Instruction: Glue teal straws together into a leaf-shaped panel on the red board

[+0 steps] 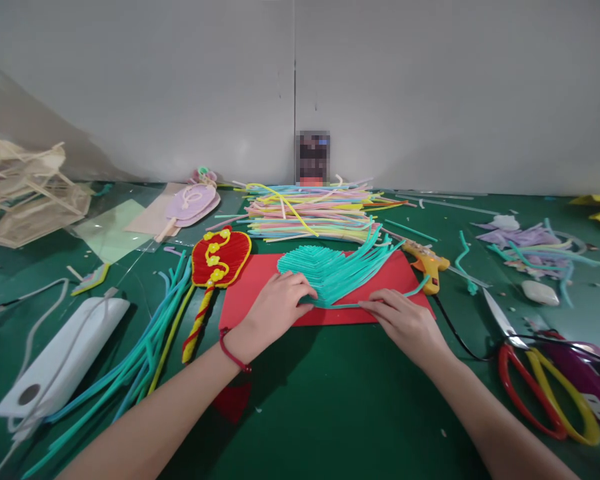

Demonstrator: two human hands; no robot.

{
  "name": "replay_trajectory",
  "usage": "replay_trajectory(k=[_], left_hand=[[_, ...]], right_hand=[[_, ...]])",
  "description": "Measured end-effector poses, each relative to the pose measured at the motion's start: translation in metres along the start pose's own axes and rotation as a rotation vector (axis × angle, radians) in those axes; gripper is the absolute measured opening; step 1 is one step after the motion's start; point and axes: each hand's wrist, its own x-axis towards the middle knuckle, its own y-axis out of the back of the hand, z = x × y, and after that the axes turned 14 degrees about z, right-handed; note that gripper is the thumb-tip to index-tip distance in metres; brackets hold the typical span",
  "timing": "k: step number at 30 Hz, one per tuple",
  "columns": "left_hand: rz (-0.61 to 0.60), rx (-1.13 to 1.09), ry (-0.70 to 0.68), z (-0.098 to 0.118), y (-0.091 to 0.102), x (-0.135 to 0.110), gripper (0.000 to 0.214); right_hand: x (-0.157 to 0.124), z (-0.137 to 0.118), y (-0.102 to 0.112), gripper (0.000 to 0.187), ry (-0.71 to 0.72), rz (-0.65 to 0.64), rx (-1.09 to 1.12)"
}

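Beneath the left hand's fingertips lies a teal chenille-stem fan panel, flat on a red sheet. Its long axis runs left to right, climbing slightly; the rounded, ribbed end sits just beyond the left hand, and the loose stem ends point right and away, past the right hand. The left thumb and forefinger rest at the panel's near edge; whether they pinch it I cannot tell. The right thumb and fingers are closed on a single teal stem, stretched sideways between both hands. Right of those fingers lie a yellow glue gun and scissors.
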Motion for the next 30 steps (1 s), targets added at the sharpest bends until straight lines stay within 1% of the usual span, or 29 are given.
replay_trajectory(k=[6,10,13,18,22,30], left_hand=[[-0.030,0.011,-0.007,0.000,-0.003,0.002,0.005],[-0.031,0.014,-0.022,0.002,-0.003,0.005,0.007],[-0.039,-0.020,-0.044,0.005,-0.006,0.006,0.009],[-0.035,-0.100,-0.058,0.006,-0.014,0.005,0.010],[-0.012,-0.121,-0.059,0.002,-0.016,0.004,0.010],[0.001,-0.147,-0.057,-0.001,-0.019,0.006,0.010]], right_hand=[[0.002,-0.001,0.000,0.026,-0.021,0.030,0.006],[0.005,-0.011,-0.002,0.025,-0.136,0.060,0.076],[0.009,-0.024,-0.010,0.023,-0.225,0.066,0.162],[0.015,-0.040,-0.027,0.023,-0.279,0.075,0.196],[0.013,-0.041,-0.034,0.020,-0.316,0.079,0.193],[0.014,-0.037,-0.035,0.022,-0.353,0.038,0.213]])
